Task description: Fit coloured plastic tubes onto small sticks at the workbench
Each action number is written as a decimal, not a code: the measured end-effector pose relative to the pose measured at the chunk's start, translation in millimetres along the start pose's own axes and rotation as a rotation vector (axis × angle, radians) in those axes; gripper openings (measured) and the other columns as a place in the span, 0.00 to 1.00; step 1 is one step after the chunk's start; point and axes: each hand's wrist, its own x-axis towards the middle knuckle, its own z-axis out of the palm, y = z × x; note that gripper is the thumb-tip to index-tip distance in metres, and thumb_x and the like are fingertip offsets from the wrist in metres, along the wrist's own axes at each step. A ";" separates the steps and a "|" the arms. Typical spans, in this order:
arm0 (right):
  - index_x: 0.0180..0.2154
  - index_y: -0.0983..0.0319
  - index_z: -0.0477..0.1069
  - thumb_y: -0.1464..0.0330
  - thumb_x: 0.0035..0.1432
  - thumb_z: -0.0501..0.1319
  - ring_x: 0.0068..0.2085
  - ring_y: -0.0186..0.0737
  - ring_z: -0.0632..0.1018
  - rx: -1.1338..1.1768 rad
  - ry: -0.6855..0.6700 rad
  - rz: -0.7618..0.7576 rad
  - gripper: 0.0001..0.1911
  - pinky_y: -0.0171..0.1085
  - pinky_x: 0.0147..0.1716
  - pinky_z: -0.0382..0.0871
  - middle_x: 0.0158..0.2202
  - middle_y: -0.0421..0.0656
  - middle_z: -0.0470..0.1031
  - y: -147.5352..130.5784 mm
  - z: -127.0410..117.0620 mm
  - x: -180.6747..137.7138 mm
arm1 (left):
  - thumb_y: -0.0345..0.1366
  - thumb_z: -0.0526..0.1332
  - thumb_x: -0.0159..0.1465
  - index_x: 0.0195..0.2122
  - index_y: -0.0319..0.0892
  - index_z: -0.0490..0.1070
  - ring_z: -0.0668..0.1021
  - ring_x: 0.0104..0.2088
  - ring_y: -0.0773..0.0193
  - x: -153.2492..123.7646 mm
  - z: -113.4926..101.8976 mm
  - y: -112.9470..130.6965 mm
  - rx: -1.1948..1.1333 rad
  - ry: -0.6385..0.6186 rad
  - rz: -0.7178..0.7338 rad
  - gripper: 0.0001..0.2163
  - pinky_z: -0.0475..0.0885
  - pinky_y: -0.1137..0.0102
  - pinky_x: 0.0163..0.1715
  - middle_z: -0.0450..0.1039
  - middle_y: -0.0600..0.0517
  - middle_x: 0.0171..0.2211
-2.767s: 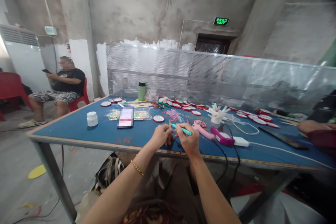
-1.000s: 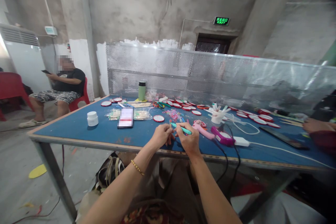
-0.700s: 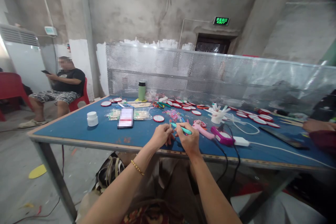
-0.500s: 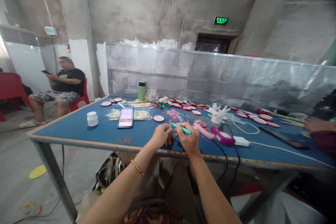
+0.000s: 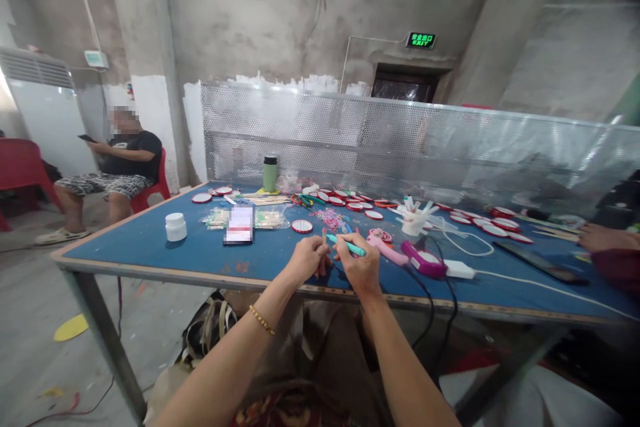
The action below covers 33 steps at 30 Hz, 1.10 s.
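Observation:
My right hand [image 5: 361,263] grips a teal pen [image 5: 355,249] like a writing tool, its tip pointing left. Close beside it, my left hand [image 5: 311,257] is closed, with a small brownish stick-like piece [image 5: 324,235] standing up from its fingertips. The pen tip is right at this piece; whether they touch I cannot tell. Both hands are at the table's front edge. Just beyond them lie a round red-rimmed disc [image 5: 302,226] and a heap of small colourful bits [image 5: 331,219]. A pink glue gun [image 5: 387,250] rests right of my right hand.
On the blue table [image 5: 200,257] stand a white jar [image 5: 175,227], a phone [image 5: 239,225], a green bottle [image 5: 270,174] and a white cup of sticks [image 5: 414,222]. A purple device [image 5: 424,260] trails cables. Another person's hand [image 5: 600,238] is at far right; a seated person [image 5: 131,153] is at left.

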 end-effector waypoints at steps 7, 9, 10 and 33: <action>0.31 0.59 0.74 0.63 0.61 0.60 0.22 0.38 0.78 -0.008 0.002 0.003 0.09 0.36 0.24 0.72 0.26 0.39 0.78 1.7 -0.2 0.2 | 0.32 0.55 0.65 0.32 0.38 0.67 0.71 0.13 0.72 0.6 -0.7 0.0 0.004 0.000 -0.007 0.05 0.60 0.80 0.11 0.74 0.54 0.22; 0.31 0.59 0.73 0.63 0.62 0.60 0.22 0.38 0.78 -0.011 0.006 -0.001 0.09 0.35 0.23 0.72 0.25 0.39 0.78 1.8 -0.3 0.0 | 0.32 0.55 0.64 0.32 0.38 0.67 0.71 0.13 0.73 0.4 -0.5 0.6 0.002 0.002 -0.012 0.05 0.60 0.80 0.12 0.74 0.54 0.21; 0.31 0.58 0.73 0.63 0.62 0.60 0.22 0.38 0.78 -0.015 0.010 -0.002 0.09 0.35 0.24 0.72 0.25 0.39 0.78 1.6 -0.4 -0.1 | 0.32 0.55 0.64 0.32 0.38 0.67 0.70 0.13 0.73 0.3 -0.3 1.0 0.002 0.002 -0.017 0.05 0.60 0.80 0.12 0.74 0.54 0.21; 0.32 0.58 0.74 0.62 0.62 0.59 0.24 0.38 0.78 -0.025 -0.011 -0.015 0.09 0.35 0.24 0.73 0.27 0.40 0.78 3.5 0.7 -0.4 | 0.34 0.55 0.65 0.30 0.38 0.67 0.71 0.13 0.72 0.1 -0.6 -1.4 0.017 -0.004 0.020 0.08 0.61 0.78 0.11 0.74 0.53 0.23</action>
